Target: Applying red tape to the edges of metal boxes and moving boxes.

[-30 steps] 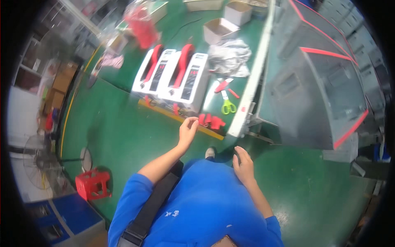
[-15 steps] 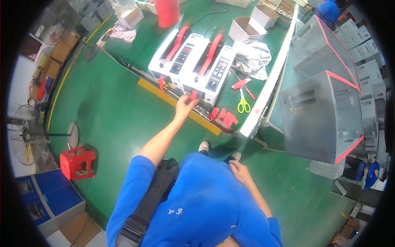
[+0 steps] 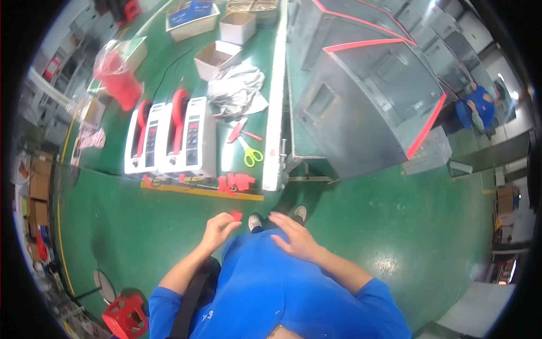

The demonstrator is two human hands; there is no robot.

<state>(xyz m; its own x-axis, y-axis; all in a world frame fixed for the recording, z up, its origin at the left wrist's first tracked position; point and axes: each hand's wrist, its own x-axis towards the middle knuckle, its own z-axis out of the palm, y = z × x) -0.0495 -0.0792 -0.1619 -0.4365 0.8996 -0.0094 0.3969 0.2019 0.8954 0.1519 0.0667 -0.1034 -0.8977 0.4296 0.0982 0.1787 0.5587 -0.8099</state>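
Note:
Between the thumb and fingers of my left hand [image 3: 219,230] is a short piece of red tape [image 3: 236,216], held in front of my body. My right hand [image 3: 295,236] is beside it, its fingers stretched apart and nothing in them. Ahead on the green table stand two white tape dispensers [image 3: 189,161], each with a roll of red tape [image 3: 179,107] on top. Several cut red tape pieces [image 3: 237,182] hang at the table's front edge. Yellow-green scissors [image 3: 250,155] and a red-handled scraper [image 3: 237,130] lie right of the machines.
A grey cloth [image 3: 237,90] and an open cardboard box [image 3: 216,61] sit behind the scissors. To the right, large grey metal cabinets [image 3: 361,107] with red-taped edges rest on another table. A red stool [image 3: 125,316] stands on the floor at left. Another person [image 3: 477,110] is far right.
My left hand has come back from the dispenser toward my body with a piece of red tape. My right hand has risen near it with fingers opened. The view has turned right.

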